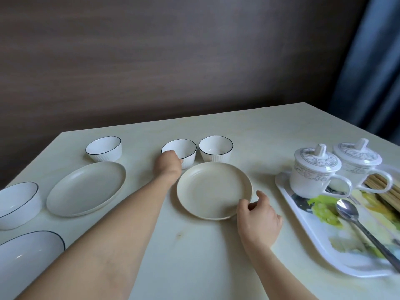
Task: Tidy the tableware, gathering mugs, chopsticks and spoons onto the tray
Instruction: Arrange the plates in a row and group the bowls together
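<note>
On tray (303, 219): spoon (359, 221) diagonal, bowl toward far-left.

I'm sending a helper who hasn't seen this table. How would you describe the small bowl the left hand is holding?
Start at the round beige plate mid-table. Behind it stand two small white ribbed bowls with thin dark rims. Take the left one; it alone has the left hand on its near rim.

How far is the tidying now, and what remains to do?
Looks mostly done: both lidded mugs, the chopsticks and a spoon are on the tray. In hand: left hand grips a small bowl, right hand pinches the round plate. No mugs, chopsticks or spoons visible off the tray.
</note>
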The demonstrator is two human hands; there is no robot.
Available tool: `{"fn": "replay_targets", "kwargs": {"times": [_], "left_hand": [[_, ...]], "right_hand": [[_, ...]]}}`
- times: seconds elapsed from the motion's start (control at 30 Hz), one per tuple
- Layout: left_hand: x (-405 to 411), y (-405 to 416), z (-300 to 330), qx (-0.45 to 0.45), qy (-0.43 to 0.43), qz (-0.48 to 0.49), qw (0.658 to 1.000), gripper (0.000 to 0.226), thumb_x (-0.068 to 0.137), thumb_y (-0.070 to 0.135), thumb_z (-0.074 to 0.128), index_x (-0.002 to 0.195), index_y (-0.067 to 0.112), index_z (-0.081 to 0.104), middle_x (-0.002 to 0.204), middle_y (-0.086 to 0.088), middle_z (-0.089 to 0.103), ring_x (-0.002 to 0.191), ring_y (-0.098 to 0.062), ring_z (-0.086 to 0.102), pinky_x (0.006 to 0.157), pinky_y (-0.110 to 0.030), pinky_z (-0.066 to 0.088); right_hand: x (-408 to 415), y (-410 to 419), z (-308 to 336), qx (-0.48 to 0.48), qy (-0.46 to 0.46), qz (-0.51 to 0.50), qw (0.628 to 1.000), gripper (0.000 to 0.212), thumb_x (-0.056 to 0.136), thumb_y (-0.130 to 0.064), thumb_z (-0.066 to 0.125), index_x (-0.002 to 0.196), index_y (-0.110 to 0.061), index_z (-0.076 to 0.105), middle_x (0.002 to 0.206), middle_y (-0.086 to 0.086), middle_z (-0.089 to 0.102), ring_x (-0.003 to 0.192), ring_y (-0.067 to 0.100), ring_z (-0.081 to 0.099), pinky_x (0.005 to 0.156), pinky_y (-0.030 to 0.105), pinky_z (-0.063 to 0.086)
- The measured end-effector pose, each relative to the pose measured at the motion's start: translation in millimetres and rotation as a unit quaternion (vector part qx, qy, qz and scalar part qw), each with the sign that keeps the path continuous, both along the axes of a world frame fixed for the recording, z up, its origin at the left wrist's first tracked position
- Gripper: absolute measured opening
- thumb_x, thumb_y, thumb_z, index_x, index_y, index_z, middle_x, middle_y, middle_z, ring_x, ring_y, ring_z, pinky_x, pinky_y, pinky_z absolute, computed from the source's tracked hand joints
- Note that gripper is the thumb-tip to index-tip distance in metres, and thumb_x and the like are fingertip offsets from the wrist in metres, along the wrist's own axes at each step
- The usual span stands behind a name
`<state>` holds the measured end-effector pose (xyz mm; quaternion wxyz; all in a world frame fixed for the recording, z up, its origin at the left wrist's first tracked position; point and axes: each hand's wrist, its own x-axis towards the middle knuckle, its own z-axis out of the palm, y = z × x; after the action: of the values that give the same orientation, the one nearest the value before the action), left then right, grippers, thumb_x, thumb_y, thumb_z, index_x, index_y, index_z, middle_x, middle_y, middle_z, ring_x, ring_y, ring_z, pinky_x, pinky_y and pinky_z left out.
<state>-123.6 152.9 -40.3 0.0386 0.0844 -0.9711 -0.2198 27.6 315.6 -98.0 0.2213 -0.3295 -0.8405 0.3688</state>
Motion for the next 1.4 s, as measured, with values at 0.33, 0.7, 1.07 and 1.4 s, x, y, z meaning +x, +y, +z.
{"fn": "replay_targets", "kwargs": {"times": [0.33, 0.7, 1.07, 1.4], "left_hand": [[20, -40, 0, -0.091, -0.012, 0.068, 0.993, 0.022, 0.097, 0.027, 0.046, 0.092, 0.013, 0.061, 0.092, -0.006, 0.063, 0.078, -0.026, 0.049, 0.065, -0.026, 0.037], [3, 36, 11, -0.163, 0.067, -0.159, 0.971, 0.046, 0.097, 0.03, 0.044, 0.143, 0.033, 0.037, 0.128, -0.002, 0.06, 0.119, -0.026, 0.054, 0.092, -0.033, 0.044], [-48, 65, 5, -0.243, 0.01, -0.133, 0.961, 0.027, 0.083, 0.002, 0.049, 0.097, 0.016, 0.068, 0.105, -0.004, 0.068, 0.101, -0.023, 0.063, 0.066, -0.024, 0.03], [-36, 33, 20, -0.191, -0.004, -0.111, 0.975, 0.045, 0.09, 0.006, 0.041, 0.133, 0.018, 0.048, 0.124, -0.006, 0.06, 0.112, -0.029, 0.056, 0.082, -0.031, 0.045]], "right_hand": [[-8, 0, 5, -0.018, -0.004, -0.028, 0.999, 0.035, 0.089, -0.029, 0.047, 0.118, -0.017, 0.062, 0.09, -0.003, 0.073, 0.095, 0.024, 0.062, 0.095, 0.032, 0.031], [-29, -1, 4, -0.003, -0.034, -0.01, 0.999, 0.025, 0.088, -0.024, 0.043, 0.069, -0.018, 0.059, 0.061, 0.0, 0.062, 0.061, 0.025, 0.049, 0.077, 0.031, 0.032], [-41, 3, -1, -0.004, -0.048, -0.014, 0.999, 0.028, 0.093, -0.026, 0.04, 0.104, -0.02, 0.065, 0.069, 0.001, 0.069, 0.052, 0.002, 0.026, 0.085, 0.03, 0.038], [-45, 6, -9, 0.036, -0.018, -0.008, 0.999, 0.029, 0.093, -0.022, 0.04, 0.106, -0.016, 0.065, 0.066, 0.004, 0.068, 0.059, 0.024, 0.042, 0.079, 0.03, 0.031]]}}
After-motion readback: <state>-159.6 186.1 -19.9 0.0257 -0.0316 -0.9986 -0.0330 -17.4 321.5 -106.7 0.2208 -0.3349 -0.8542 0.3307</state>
